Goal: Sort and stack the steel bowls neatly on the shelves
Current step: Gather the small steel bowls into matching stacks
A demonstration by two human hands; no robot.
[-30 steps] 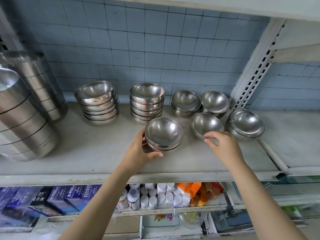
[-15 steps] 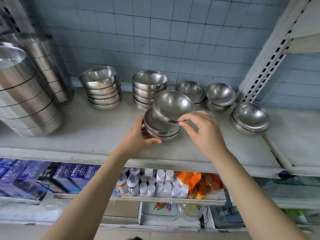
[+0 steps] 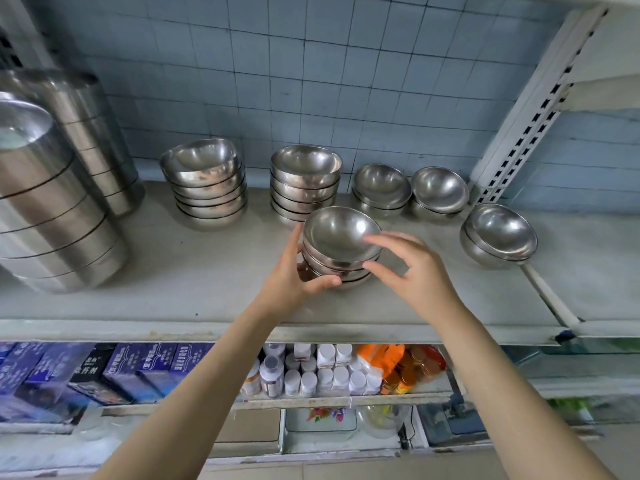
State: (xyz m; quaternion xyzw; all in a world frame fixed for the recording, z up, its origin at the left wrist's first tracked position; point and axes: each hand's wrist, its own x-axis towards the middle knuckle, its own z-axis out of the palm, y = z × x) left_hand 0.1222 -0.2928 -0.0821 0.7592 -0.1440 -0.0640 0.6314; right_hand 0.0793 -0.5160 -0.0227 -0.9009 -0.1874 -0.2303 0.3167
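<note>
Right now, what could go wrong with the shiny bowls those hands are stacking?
1. The top bowl may not be fully nested in the front stack. The right hand is open and only the left hand grips the stack, so the bowl could slip off and clatter.
2. The front stack sits just in front of the taller stack, so a nudge backward might knock that one.

Grey shelf (image 3: 180,282) w/ six steel bowl stacks (image 3: 211,188) & two tall pot stacks (image 3: 52,209) at left.
</note>
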